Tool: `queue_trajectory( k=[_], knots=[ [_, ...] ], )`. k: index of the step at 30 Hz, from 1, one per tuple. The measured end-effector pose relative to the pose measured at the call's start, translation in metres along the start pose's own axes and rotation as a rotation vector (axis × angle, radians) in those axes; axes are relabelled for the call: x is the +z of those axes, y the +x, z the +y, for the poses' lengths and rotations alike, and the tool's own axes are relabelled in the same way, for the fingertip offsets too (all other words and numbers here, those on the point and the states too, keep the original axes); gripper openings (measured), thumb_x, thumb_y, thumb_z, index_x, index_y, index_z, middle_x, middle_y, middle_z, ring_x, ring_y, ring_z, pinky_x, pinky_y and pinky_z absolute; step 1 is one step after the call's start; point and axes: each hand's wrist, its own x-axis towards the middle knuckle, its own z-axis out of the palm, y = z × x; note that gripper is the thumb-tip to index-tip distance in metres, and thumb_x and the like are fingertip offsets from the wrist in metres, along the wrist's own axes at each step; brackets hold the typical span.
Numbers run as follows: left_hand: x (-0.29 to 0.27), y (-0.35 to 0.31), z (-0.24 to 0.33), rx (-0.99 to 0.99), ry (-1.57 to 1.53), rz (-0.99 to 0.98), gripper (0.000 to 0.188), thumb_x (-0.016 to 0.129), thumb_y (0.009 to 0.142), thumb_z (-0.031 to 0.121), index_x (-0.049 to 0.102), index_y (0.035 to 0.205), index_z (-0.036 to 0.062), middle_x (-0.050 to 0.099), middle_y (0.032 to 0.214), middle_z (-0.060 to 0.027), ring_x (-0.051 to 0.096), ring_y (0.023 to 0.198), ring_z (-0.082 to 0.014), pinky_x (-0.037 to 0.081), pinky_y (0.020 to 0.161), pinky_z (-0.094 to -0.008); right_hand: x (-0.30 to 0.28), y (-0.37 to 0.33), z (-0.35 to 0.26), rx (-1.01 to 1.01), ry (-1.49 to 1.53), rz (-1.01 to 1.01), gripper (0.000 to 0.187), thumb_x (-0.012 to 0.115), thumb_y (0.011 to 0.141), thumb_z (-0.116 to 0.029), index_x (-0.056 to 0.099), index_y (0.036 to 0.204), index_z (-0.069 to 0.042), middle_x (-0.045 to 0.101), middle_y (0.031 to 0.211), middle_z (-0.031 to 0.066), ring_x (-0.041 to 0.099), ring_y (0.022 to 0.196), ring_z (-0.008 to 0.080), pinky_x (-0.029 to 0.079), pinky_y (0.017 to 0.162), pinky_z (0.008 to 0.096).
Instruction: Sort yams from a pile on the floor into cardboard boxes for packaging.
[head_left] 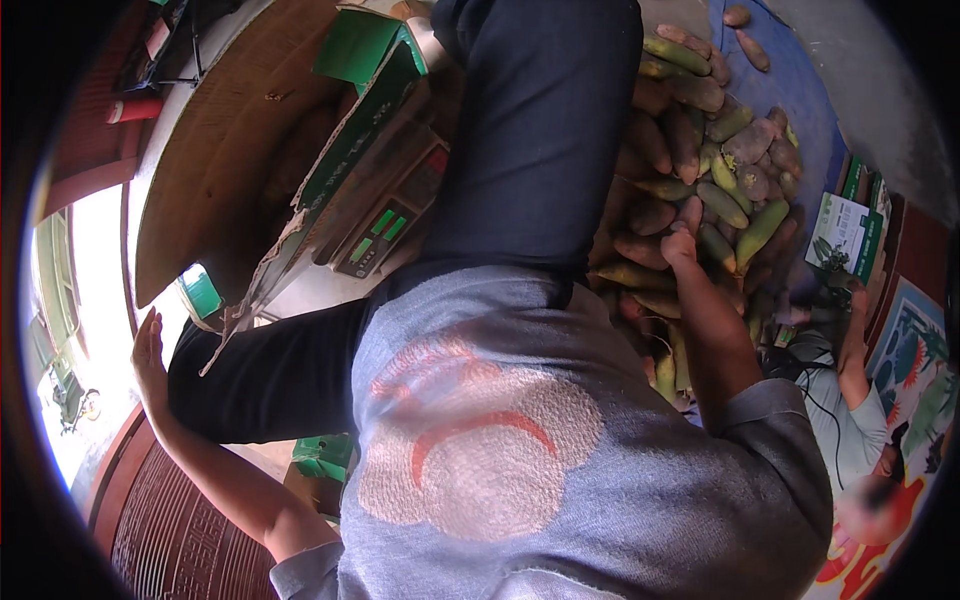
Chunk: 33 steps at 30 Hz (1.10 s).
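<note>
My right hand [679, 246] reaches into a heap of long green and yellow-green root vegetables [728, 190] and brown oblong tubers [690, 150]. Its fingers are closed round the end of a reddish-brown tuber [690, 210]; part of the grip is too small to make out. Away to the left, my left hand [150, 362] is beside my bent knee [200, 375], fingers stretched out, holding nothing. Between my legs stands a digital scale [385, 235] with lit green displays, partly hidden by an upright cardboard flap [330, 175].
A large cardboard box [215, 130] with a shadowed inside stands at the front left. The heap lies partly on a blue sheet [800, 75]. At the right are a printed green-and-white carton [845, 235] and another person [845, 400]. A brown ribbed surface [175, 520] lies at lower left.
</note>
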Motion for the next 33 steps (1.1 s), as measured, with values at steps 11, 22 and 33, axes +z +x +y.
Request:
queue_trajectory(
  k=[11,22,33],
  knots=[
    [-0.001,0.000,0.015,-0.086,-0.134,0.022,0.054,0.054,0.106,0.037,0.049,0.148,0.0041,0.059,0.142,-0.0134,0.052,0.136,-0.0241,0.039,0.111,-0.0402,0.089,0.008,0.053,-0.233,-0.184,-0.111,0.068,0.064,0.085,-0.016,0.038,0.147,-0.006,0.041,0.149,0.0219,0.042,0.137,0.0437,0.037,0.115,0.0459],
    [0.021,0.006,0.037,-0.055,-0.099,0.095,0.050,0.058,0.102,0.037,0.059,0.140,0.0039,0.066,0.131,-0.0173,0.061,0.125,-0.0244,0.047,0.104,-0.0381,0.105,0.065,0.080,-0.235,-0.420,-0.223,0.080,0.064,0.090,-0.019,0.023,0.158,-0.010,0.027,0.162,0.0137,0.029,0.146,0.0388,0.029,0.120,0.0464],
    [0.002,-0.013,0.039,-0.081,-0.044,0.128,0.051,0.061,0.101,0.037,0.060,0.138,0.0011,0.068,0.128,-0.0161,0.063,0.123,-0.0240,0.049,0.103,-0.0369,0.051,0.026,0.012,-0.252,-0.543,-0.340,0.093,0.076,0.081,-0.040,0.029,0.155,-0.009,0.027,0.157,0.0156,0.031,0.142,0.0418,0.029,0.118,0.0491]
  ],
)
